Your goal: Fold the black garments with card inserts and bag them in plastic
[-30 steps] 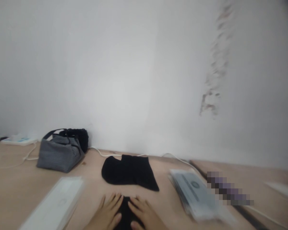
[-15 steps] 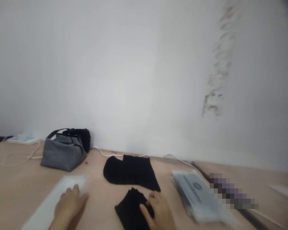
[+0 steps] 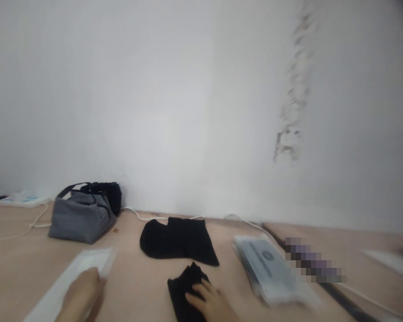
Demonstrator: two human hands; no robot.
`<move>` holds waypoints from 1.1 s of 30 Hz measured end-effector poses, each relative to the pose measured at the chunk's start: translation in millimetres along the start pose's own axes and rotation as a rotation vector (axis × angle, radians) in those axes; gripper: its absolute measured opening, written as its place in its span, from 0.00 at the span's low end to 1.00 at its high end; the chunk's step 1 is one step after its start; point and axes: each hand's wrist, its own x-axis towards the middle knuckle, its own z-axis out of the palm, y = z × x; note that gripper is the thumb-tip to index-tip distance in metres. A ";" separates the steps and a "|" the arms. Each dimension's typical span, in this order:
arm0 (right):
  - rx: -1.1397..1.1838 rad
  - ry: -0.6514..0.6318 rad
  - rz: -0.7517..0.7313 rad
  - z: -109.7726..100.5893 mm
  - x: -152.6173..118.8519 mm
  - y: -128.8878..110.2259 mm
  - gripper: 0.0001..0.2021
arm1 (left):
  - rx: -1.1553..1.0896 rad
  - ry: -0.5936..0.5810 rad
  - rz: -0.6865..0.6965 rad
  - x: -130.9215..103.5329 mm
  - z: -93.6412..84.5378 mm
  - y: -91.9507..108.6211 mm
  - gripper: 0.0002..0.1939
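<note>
Left hand point(image 3: 82, 290) curled over white flat rectangular packet point(image 3: 85, 260), grip indeterminable; right hand point(image 3: 214, 303), fingers spread apart, resting on black folded cloth point(image 3: 181, 297)

Pale wall point(image 3: 137, 98), scarred at right; light wooden tabletop point(image 3: 130, 281) below

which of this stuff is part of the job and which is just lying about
Seemingly part of the job:
folded black cloth, under the right hand
white packet, beneath the left hand
flat black cloth, just beyond, probably
plastic-wrapped stack, perhaps

Seemingly lying about:
striped grey bag
black thing behind it, too blurred to name
</note>
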 end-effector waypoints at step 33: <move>0.040 0.330 0.142 1.9 5.3 -29.2 0.20 | -0.695 -0.074 0.474 -65.6 66.3 150.5 0.04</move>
